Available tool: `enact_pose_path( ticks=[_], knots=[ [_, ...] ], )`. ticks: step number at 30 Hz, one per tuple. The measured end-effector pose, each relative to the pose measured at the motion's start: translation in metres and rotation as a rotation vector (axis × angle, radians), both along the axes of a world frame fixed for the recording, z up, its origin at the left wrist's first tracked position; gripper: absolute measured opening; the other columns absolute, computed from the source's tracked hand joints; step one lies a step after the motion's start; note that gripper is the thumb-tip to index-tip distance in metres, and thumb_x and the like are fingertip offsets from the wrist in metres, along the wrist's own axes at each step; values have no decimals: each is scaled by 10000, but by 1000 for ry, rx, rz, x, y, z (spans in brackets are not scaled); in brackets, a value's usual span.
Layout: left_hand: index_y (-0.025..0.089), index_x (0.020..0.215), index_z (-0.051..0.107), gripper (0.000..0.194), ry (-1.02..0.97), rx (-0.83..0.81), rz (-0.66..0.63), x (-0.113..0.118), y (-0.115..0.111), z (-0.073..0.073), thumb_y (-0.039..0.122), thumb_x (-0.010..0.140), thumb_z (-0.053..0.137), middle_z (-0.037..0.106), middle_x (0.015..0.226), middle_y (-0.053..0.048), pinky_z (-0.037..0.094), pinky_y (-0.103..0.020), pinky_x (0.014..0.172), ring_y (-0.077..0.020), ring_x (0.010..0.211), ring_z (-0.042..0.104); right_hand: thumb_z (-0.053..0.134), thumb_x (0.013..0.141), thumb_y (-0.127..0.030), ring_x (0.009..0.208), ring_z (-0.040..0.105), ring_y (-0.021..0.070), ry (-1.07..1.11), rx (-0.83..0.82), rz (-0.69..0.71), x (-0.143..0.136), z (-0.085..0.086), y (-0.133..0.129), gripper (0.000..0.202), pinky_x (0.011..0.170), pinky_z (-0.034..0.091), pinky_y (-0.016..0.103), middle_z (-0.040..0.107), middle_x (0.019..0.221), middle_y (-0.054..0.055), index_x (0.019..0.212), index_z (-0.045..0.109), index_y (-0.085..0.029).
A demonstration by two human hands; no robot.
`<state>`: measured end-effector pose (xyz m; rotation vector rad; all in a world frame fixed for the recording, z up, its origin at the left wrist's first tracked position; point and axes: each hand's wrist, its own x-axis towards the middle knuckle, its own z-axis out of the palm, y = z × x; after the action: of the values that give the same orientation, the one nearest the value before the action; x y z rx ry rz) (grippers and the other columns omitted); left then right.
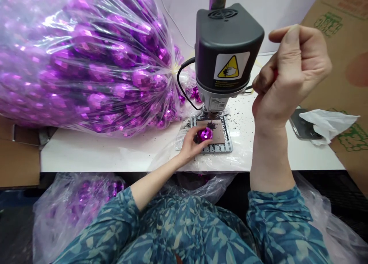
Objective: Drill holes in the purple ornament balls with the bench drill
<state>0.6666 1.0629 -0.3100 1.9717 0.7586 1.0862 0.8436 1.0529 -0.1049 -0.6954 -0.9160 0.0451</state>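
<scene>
The left hand (pixel 193 144) pinches the ball (pixel 205 134) in its fingers below the machine (pixel 228 38), likely lining it up, which calls for stillness next, and I can't tell whether the right hand (pixel 290 66), fingers curled, grips anything.

Bright, whitish light is falling over the table (pixel 94 151), its source staying outside the view. The machine (pixel 228 38) is catching it along the top while its front is sinking into shade. White glare is streaking the plastic bag (pixel 115 61), and the purple ball (pixel 206 134) is glinting. Below the tabletop, darkness is gathering. The wide lens is stretching things near the edges; the label's small print (too tiny for reading) is blurring.
</scene>
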Motion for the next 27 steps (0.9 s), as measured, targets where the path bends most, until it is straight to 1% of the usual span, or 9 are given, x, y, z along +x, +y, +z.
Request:
enact_pose_path(
  ticks=[3,6,9,11,14,18,20,22,27],
  knots=[
    [289,1318,652,420,79,245,-205,-42,-35,0,420,926,727,659,1287,-102,612,-434,933,-259,1166,666,707,751,-598,350,358,-31,2,-21,8,0,-2,-1,480,311,160,183,638,710,-48,792,626,-128],
    [324,1320,685,397,257,486,-404,-87,-70,-6,309,924,719,640,1380,-137,626,-427,899,-276,1141,680,705,787,-532,350,365,-45,13,-25,12,0,-4,-3,416,337,165,157,662,735,-54,793,633,-123],
    [374,1367,655,544,391,635,-501,-118,-90,-13,210,853,723,655,1422,-107,598,-439,988,-286,1200,677,651,890,-361,364,385,-49,21,-21,5,0,-4,-3,249,363,175,148,680,770,-54,804,647,-128],
    [363,1407,614,586,361,656,-486,-126,-87,-15,224,844,704,656,1435,-81,578,-425,1044,-270,1300,635,607,920,-282,372,397,-36,18,-25,15,0,-4,-3,192,364,184,156,665,741,-56,805,653,-135],
    [297,1309,652,425,201,581,-262,-116,-51,-12,163,921,544,724,1314,-81,579,-469,1044,-242,1285,644,635,909,-287,359,376,-17,24,6,17,0,-3,-1,197,354,172,160,534,566,-80,780,649,-138],
    [227,962,711,308,232,272,121,-68,44,0,75,872,458,742,1132,-96,538,-500,1030,-275,1155,662,697,867,-294,340,329,-2,59,54,39,-1,-2,0,201,338,133,166,353,447,-101,751,648,-137],
    [201,933,717,277,281,161,143,-36,92,4,65,830,499,725,1061,-112,524,-486,1027,-288,1083,659,683,875,-274,339,324,1,64,48,45,-1,-2,-1,183,331,131,172,342,448,-100,758,655,-137],
    [182,1026,733,308,296,100,101,-2,130,5,65,801,558,702,1149,-141,488,-479,1082,-312,1143,632,641,896,-255,346,341,4,44,30,36,0,-3,-2,172,334,142,175,339,449,-96,772,667,-140],
    [175,1028,741,276,196,7,-52,60,178,2,96,764,714,688,1204,-146,433,-464,1149,-356,1239,577,616,901,-254,344,344,15,-6,44,7,1,-4,-4,178,331,147,200,358,440,-91,779,682,-143]
  ],
)
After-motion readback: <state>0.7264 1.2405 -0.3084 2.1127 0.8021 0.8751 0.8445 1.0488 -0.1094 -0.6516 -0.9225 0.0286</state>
